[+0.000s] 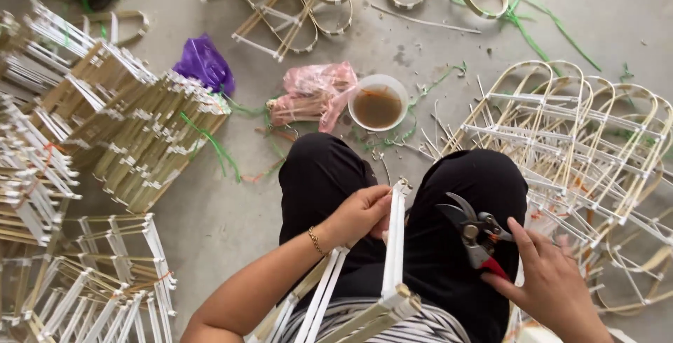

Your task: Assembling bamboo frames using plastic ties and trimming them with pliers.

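On the floor to my left, stacks of finished frames (140, 140) are piled high, so much of the work looks done. My left hand (361, 213) pinches the top of the frame on my lap (394, 245), holding it upright against my knees. My right hand (554, 287) is closed around the red-handled shears (473, 231), blades apparently parted. At right a heap of curved frames (575, 140) lies, perhaps waiting.

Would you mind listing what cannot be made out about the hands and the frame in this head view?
- Bamboo frame: its lower end is cut off by the bottom edge.
- Left hand: fingertips hidden behind the frame strip.
- Red-handled shears: grips partly covered by the right hand.
- Bowl: the brown contents cannot be identified.
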